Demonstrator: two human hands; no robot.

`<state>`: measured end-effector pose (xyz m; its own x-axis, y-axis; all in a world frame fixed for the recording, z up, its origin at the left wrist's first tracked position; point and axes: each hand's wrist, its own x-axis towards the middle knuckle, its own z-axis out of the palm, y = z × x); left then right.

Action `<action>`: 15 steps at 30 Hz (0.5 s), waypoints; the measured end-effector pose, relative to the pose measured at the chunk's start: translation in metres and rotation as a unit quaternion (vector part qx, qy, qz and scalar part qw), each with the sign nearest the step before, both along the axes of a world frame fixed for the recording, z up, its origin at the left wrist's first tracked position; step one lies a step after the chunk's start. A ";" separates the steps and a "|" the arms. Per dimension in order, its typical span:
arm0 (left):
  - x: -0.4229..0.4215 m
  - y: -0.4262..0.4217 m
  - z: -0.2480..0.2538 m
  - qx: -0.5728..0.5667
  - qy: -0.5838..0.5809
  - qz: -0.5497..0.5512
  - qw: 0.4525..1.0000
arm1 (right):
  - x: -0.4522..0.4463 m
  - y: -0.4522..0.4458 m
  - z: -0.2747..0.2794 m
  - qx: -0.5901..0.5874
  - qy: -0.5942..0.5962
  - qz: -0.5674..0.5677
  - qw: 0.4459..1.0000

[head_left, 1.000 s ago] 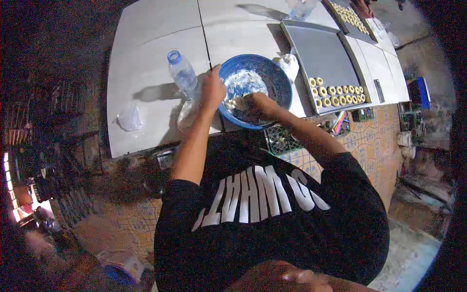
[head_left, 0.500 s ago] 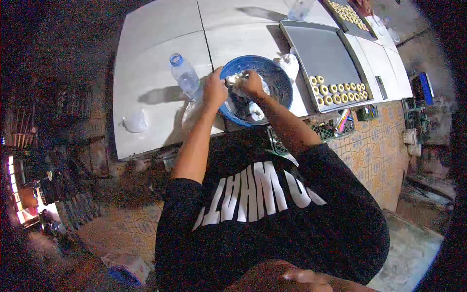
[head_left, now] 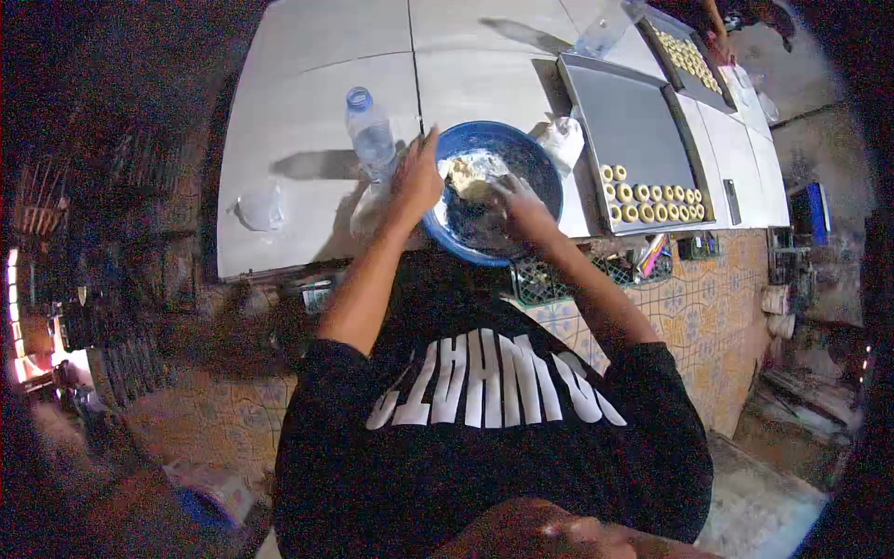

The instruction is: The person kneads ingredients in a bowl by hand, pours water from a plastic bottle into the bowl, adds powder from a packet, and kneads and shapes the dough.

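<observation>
A round blue basin [head_left: 537,165] sits near the table's front edge, dusted inside with white flour. In it lies a pale, crumbly lump of dough [head_left: 470,175], toward the far left side. My left hand [head_left: 418,182] is closed on the basin's left rim. Inside the basin, my right hand [head_left: 526,212] is just right of the dough, its fingers apart and slightly blurred; whether the fingertips touch the dough is hard to tell. Left of the basin, a clear plastic bottle [head_left: 371,135] with a blue neck stands beside my left hand.
On the right lies a metal tray [head_left: 633,121] with rows of small ring-shaped dough pieces [head_left: 655,203]. A white plastic bag [head_left: 562,143] sits between basin and tray, another bag [head_left: 261,208] at left. Farther off are a second tray [head_left: 684,61], a phone [head_left: 732,201] and another person's hand [head_left: 721,47].
My right hand has drawn back from the dough toward the right side of the basin, and its fingers have loosened. More of the dough shows. My left hand stays at the rim.
</observation>
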<state>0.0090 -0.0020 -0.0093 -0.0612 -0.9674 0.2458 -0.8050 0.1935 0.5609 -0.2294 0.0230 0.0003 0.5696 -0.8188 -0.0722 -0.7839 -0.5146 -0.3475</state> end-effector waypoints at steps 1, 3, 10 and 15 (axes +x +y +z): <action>0.001 0.009 0.004 0.007 0.007 0.015 1.000 | 0.002 -0.002 -0.007 -0.032 0.000 0.034 0.999; 0.000 0.025 -0.001 0.017 0.025 0.037 0.999 | 0.017 0.000 -0.012 -0.094 -0.006 0.096 0.991; -0.008 0.034 0.019 0.078 0.104 0.047 0.990 | 0.060 -0.031 -0.032 -0.106 -0.008 0.118 0.987; -0.006 0.032 0.016 0.034 0.075 0.026 0.996 | 0.085 -0.055 -0.012 -0.075 -0.024 0.048 0.996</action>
